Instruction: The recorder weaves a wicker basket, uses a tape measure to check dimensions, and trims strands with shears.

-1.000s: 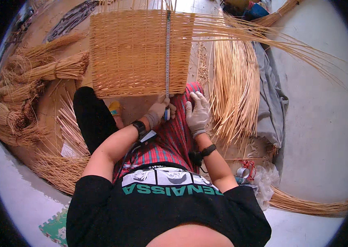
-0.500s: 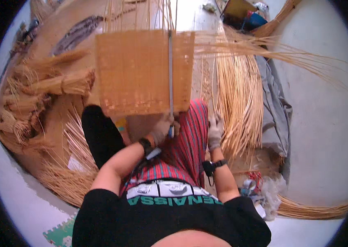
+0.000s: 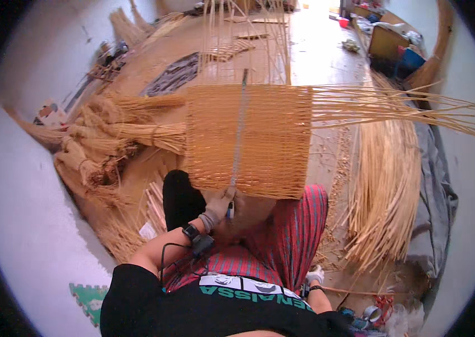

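A woven wicker panel (image 3: 276,140) stands in front of my knees, with loose strands rising from its top and sticking out to the right. Gloved, my left hand (image 3: 220,205) is closed on a tape measure (image 3: 230,209) at the panel's lower edge. The metal blade (image 3: 239,129) runs up the panel's face, left of its middle, and pokes past the top edge. Down by my right hip is my right hand (image 3: 316,274), also gloved. Its fingers are too small and partly hidden, so what it holds, if anything, does not show.
Long pale wicker rods (image 3: 386,185) lie on the right, beside grey cloth (image 3: 434,185). Tied bundles (image 3: 94,151) are heaped on the left. A roll of tape (image 3: 371,313) and clear plastic sit at the lower right. A blue container (image 3: 410,60) stands at the far right.
The tape blade has shifted left across the panel. My right hand has gone from beside my right knee back to my hip. The view has tilted up, showing more floor ahead.
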Demonstrator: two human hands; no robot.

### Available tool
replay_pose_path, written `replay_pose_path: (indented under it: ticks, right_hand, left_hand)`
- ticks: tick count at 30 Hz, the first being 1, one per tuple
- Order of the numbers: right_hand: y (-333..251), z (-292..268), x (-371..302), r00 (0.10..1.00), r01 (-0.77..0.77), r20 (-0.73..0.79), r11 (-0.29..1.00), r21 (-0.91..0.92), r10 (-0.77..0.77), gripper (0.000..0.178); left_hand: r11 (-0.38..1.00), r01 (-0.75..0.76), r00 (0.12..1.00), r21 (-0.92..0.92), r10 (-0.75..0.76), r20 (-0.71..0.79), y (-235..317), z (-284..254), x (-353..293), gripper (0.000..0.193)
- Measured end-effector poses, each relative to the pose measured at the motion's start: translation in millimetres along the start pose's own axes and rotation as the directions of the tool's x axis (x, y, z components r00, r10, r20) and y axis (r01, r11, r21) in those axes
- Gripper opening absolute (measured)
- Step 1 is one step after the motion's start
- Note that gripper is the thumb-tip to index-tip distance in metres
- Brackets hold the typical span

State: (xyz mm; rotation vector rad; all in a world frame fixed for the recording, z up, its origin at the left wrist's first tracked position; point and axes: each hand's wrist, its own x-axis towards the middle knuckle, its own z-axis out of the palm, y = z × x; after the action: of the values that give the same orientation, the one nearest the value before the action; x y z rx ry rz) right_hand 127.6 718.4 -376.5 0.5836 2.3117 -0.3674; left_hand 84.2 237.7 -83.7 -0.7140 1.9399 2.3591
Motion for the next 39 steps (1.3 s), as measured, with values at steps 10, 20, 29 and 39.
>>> replay_pose_path:
  ticks: [10,20,29,39]
  right_hand:
    - [-14.9,7.3,14.2,1.000,-0.024,-0.012,0.996,0.083,0.025,0.073]
    - [-11.9,19.5,23.6,0.975,0.154,-0.184,0.973,0.173,-0.121,0.062]
    - [-6.6,33.9,-3.6,0.969,-0.054,-0.238,0.997,0.061,0.067,0.043]
    - [18.5,12.2,-11.5,0.990,-0.015,0.140,1.000,0.005,0.014,0.048]
  left_hand:
    - [0.997,-0.052,0.945,-0.051,0.032,-0.327,-16.0,-41.5,-20.9,0.037]
    - [0.994,0.105,0.927,0.033,-0.086,-0.365,-29.2,-55.2,-11.4,0.031]
    - [0.993,0.116,0.938,-0.037,-0.122,-0.324,-18.5,-48.0,-19.3,0.029]
    - [0.993,-0.115,0.922,-0.002,0.106,-0.374,-15.6,-31.5,-11.6,0.027]
